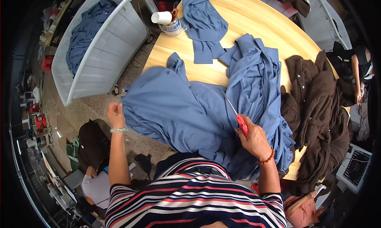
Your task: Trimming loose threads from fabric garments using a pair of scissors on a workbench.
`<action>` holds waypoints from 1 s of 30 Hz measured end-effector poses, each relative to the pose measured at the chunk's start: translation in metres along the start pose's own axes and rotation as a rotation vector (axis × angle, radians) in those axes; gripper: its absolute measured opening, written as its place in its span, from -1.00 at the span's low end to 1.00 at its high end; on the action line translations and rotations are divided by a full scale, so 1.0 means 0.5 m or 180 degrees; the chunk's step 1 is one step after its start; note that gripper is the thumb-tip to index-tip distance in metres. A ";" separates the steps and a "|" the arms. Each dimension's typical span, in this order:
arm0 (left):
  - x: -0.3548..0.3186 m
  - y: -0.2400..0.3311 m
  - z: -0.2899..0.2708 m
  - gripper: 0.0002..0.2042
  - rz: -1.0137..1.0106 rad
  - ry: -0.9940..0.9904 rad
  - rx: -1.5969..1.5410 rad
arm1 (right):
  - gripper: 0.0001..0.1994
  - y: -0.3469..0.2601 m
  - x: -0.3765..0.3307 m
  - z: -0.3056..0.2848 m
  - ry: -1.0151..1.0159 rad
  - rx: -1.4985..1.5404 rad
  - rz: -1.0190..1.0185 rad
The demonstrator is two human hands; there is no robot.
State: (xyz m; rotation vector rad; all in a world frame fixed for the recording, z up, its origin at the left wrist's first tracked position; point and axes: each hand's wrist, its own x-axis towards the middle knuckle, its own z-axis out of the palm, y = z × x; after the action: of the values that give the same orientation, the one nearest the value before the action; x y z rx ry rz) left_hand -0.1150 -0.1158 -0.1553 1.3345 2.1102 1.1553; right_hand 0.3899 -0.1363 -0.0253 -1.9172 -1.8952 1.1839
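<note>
My left hand (116,113), with a pale bangle at the wrist, is closed on the edge of a blue knit garment (166,105). It holds that edge out past the table's near left side, and the cloth there is slightly blurred. My right hand (256,140) grips a red-handled tool with a slim metal blade (242,124); its tip points up and left over the blue cloth. Whether the tool is a pair of scissors I cannot tell. Beside it lie more blue garments (256,75), folded loosely. Another blue garment (204,25) lies across the far part of the table.
The wooden table (264,15) has a curved edge. Dark brown knit garments (313,97) are heaped on its right. A white cup (162,17) and a plastic jar (172,28) stand at its far left. A wheeled grey bin (109,49) holds blue clothing. Other people sit nearby.
</note>
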 end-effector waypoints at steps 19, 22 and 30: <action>-0.074 -0.142 -0.017 -0.75 -0.0846 -0.1192 0.0268 | -0.58 -0.031 0.011 0.215 -0.0296 -0.1084 -0.0978; -0.079 -0.025 -0.067 -0.86 -0.1183 -0.1269 -0.0116 | -0.63 -0.042 0.010 0.180 -0.0635 -0.0703 -0.0968; -0.040 0.144 -0.237 -0.89 -0.0708 -0.0429 -0.1925 | -0.53 -0.068 -0.016 0.121 -0.2114 0.0569 -0.1675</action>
State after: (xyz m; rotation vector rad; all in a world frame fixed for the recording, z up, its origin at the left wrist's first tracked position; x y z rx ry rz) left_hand -0.1466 -0.1697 -0.0299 0.8468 1.5765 1.4055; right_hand 0.3266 -0.1613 -0.0405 -0.8805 -2.2765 1.8432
